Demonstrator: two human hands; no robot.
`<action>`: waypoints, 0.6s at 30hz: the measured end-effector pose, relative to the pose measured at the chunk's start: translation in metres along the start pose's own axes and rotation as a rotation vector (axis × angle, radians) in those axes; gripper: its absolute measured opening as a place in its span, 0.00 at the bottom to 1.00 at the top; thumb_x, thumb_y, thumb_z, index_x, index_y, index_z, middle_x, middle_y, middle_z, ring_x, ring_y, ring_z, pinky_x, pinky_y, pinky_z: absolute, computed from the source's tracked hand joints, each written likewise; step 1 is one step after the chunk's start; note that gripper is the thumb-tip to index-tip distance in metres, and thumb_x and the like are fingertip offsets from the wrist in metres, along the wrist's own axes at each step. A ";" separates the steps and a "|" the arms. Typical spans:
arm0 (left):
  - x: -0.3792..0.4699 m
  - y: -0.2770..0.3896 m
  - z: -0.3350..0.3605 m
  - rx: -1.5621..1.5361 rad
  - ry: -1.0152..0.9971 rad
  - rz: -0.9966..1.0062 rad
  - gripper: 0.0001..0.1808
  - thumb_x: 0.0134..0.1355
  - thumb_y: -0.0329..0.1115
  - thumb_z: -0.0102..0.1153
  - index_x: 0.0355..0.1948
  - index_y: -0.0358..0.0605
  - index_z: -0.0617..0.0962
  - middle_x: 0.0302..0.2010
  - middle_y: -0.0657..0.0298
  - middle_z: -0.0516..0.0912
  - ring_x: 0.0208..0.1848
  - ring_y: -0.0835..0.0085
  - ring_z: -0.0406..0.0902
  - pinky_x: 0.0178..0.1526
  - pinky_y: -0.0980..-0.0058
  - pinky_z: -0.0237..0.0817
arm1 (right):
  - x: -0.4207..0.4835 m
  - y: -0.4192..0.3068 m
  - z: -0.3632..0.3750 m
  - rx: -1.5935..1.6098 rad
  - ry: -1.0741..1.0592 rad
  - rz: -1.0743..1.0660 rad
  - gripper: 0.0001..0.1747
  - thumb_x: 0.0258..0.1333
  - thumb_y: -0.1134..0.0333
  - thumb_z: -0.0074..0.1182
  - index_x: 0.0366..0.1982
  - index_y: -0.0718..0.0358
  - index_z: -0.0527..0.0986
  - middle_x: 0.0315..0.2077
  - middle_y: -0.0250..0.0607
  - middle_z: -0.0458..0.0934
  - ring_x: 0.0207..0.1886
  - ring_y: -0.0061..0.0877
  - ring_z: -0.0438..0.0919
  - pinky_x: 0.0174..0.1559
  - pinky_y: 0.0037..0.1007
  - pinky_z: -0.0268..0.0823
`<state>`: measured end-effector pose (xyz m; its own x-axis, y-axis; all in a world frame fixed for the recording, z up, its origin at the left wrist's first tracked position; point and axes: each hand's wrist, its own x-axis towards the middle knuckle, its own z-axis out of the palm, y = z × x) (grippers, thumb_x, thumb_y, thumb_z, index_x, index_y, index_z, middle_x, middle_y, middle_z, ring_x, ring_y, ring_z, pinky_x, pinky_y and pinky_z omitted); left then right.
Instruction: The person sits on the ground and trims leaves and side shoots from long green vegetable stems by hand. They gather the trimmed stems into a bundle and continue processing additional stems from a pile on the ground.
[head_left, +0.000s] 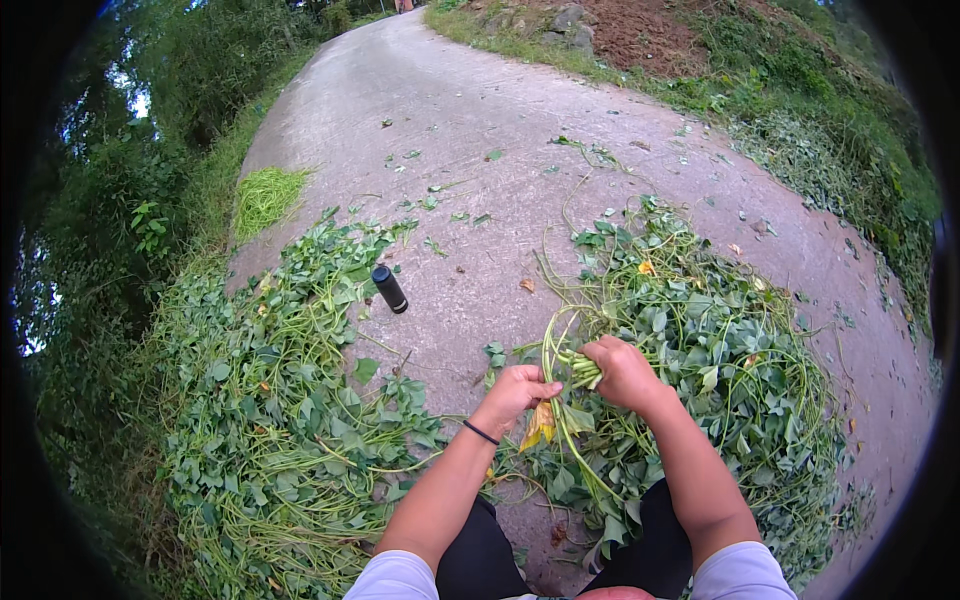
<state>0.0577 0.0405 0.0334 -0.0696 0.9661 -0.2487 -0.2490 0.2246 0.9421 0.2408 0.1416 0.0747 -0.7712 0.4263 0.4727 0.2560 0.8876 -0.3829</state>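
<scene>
My right hand (624, 373) is closed around a bundle of cut green stems (583, 369), their ends pointing left. Just left of it, my left hand (517, 394), with a black band at the wrist, pinches a leafy vine (553, 352) between thumb and fingers. A yellowed leaf (540, 426) hangs beside those fingers. Under and beyond my right hand spreads a heap of leafy green vines (697, 315). Another wide heap of vines (285, 420) lies to the left. My fingertips partly hide the gripped parts of the stems.
A dark cylindrical bottle (390, 289) stands on the concrete road (465, 247) between the heaps. A pile of bare green stems (268, 201) lies at the road's left edge. Loose leaves are scattered farther up. Grass and a soil bank (645, 37) border the right side.
</scene>
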 end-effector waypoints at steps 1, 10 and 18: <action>0.000 -0.001 0.000 0.034 -0.002 -0.012 0.03 0.56 0.27 0.59 0.33 0.40 0.80 0.28 0.65 0.82 0.30 0.78 0.79 0.35 0.80 0.70 | 0.000 0.004 0.003 -0.018 -0.005 -0.017 0.21 0.30 0.81 0.53 0.36 0.65 0.75 0.28 0.48 0.76 0.37 0.43 0.75 0.39 0.39 0.68; 0.005 -0.027 -0.018 0.467 0.354 0.100 0.11 0.49 0.33 0.68 0.23 0.37 0.79 0.19 0.67 0.78 0.22 0.81 0.71 0.26 0.79 0.62 | -0.007 0.044 -0.032 -0.014 0.317 0.361 0.11 0.39 0.72 0.60 0.30 0.63 0.75 0.27 0.48 0.78 0.33 0.44 0.76 0.36 0.40 0.68; 0.004 -0.007 0.001 -0.410 0.175 0.256 0.08 0.63 0.28 0.51 0.42 0.38 0.73 0.39 0.59 0.79 0.41 0.70 0.78 0.44 0.73 0.71 | -0.005 -0.016 0.005 0.266 -0.022 0.346 0.12 0.40 0.65 0.60 0.27 0.65 0.76 0.23 0.54 0.77 0.30 0.50 0.76 0.34 0.41 0.69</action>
<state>0.0600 0.0433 0.0261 -0.3303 0.9397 -0.0887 -0.5588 -0.1190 0.8207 0.2374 0.1247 0.0744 -0.6793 0.6845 0.2644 0.3449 0.6159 -0.7083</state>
